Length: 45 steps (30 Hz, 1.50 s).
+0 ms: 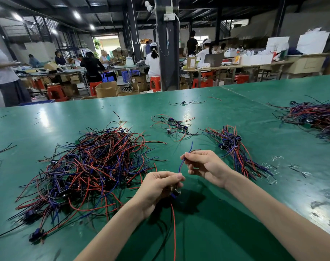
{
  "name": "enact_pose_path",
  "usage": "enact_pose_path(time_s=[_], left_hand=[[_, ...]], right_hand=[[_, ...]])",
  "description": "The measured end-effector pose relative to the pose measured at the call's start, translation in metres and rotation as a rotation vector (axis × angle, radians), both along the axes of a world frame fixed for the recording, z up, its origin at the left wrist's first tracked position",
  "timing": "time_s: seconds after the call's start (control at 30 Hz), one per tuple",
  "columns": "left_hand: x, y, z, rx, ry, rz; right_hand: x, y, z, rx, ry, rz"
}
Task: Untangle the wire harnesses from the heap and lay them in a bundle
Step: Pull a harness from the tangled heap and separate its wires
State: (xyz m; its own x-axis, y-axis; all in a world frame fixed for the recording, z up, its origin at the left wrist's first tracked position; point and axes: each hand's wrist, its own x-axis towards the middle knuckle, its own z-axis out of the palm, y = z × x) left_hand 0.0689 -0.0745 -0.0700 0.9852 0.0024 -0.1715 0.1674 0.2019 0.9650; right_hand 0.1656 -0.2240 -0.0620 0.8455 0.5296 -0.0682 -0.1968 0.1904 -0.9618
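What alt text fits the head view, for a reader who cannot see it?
Two hands hold one wire harness above a green table: the left hand grips its connector end, the right hand pinches its blue wire. A tangled heap of red, blue and black harnesses lies to the left, a bundle to the right.

green table [226,213], wire heap [89,166], bundle [235,149]

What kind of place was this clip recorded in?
Most likely an electronics assembly workshop: a green worktable bearing a heap of wire harnesses, workers seated at benches behind, and cardboard boxes on the floor.
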Motion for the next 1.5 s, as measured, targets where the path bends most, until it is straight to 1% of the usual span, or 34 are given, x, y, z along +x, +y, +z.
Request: enact_pose_path(time_s=[0.17, 0.3, 0.47, 0.6, 0.83, 1.03, 1.27, 1.5], left_hand=[[0.000, -0.001, 0.001, 0.023, -0.002, -0.015], [0.003, 0.000, -0.001, 0.037, -0.013, -0.008], [0.003, 0.000, -0.002, 0.020, -0.013, 0.016], [0.004, 0.002, -0.002, -0.018, -0.009, 0.066], [0.005, 0.003, -0.005, 0.005, 0.007, 0.089], [0.005, 0.002, -0.007, 0.014, 0.011, 0.105], [0.005, 0.003, -0.006, 0.015, 0.011, 0.101], [0.004, 0.003, -0.005, 0.016, 0.021, 0.096]], right_hand=[[-0.002, 0.001, 0.002, -0.101, -0.066, 0.005], [-0.002, 0.002, 0.004, -0.120, -0.081, -0.002], [0.001, 0.001, 0.002, -0.047, -0.061, -0.003], [0.006, -0.001, -0.001, 0.048, -0.001, -0.090], [0.012, -0.001, -0.010, 0.040, 0.009, -0.215], [0.013, 0.001, -0.013, -0.038, -0.081, -0.214], [0.017, -0.007, -0.010, 0.093, -0.023, -0.191], [0.016, -0.004, -0.010, 0.121, -0.032, -0.184]])
